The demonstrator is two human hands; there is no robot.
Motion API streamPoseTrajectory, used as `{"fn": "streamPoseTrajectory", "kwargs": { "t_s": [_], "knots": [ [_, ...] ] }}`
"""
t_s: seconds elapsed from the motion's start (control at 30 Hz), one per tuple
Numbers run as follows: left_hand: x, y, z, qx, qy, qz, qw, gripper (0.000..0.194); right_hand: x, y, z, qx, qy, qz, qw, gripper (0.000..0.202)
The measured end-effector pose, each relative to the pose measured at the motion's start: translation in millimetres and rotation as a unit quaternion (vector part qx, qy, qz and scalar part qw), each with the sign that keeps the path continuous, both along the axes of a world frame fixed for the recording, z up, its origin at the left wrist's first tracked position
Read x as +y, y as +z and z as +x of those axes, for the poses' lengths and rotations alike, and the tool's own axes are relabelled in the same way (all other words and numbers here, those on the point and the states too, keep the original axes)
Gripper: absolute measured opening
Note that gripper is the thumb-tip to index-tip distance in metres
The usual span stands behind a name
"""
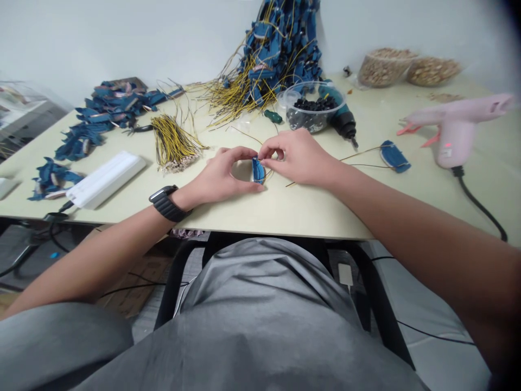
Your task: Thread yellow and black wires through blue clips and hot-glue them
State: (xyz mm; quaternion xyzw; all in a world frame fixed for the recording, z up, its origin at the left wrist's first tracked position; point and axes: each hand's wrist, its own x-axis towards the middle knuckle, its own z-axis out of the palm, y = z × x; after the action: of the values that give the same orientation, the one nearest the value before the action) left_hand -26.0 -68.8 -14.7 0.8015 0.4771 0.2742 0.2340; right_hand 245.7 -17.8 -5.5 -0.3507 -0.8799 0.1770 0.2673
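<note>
Between the thumb and fingers of my left hand [222, 174], a small curved blue piece [258, 171] with a pale edge is held upright just over the table. My right hand [299, 157] pinches at the upper end of this piece, its fingertips closed on what looks like a thin wire. Thin dark and yellow wires stick out around the fingertips. To the right of my right hand lies another blue piece [395, 156] with two thin wires attached. A bundle of yellow and black wires [175, 138] rests left of my left hand.
A pink glue gun [458, 122] stands at the right, its cord over the edge. Behind my hands are a clear tub of black parts [313, 108], a power drill [345, 126] and a tall heap of wired blue pieces [280, 49]. A white box [106, 179] lies left.
</note>
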Motion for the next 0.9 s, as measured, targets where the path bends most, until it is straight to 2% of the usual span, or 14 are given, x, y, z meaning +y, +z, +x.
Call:
{"fn": "streamPoseTrajectory", "kwargs": {
  "t_s": [0.13, 0.33, 0.43, 0.7, 0.9],
  "knots": [
    [0, -0.7, 2, -0.001, -0.001, -0.005, 1.000, 0.080, -1, 1.0, 0, -0.013, -0.002, 0.014, 1.000, 0.018],
    [4, -16.0, 1, -0.088, -0.026, -0.007, 0.996, 0.080, 1, -2.8, -4, -0.035, 0.007, 0.066, 0.997, 0.030],
    [7, -20.2, 0, -0.092, -0.024, 0.006, 0.995, 0.077, 1, -4.1, -6, -0.053, 0.009, 0.083, 0.995, 0.029],
    [5, -12.1, 1, -0.089, -0.027, 0.004, 0.996, 0.075, 1, -5.2, -8, -0.078, 0.016, 0.090, 0.993, 0.031],
    [6, -12.0, 3, -0.076, -0.014, 0.019, 0.997, 0.072, 4, -10.5, -6, -0.060, 0.008, 0.086, 0.994, 0.027]
  ]
}}
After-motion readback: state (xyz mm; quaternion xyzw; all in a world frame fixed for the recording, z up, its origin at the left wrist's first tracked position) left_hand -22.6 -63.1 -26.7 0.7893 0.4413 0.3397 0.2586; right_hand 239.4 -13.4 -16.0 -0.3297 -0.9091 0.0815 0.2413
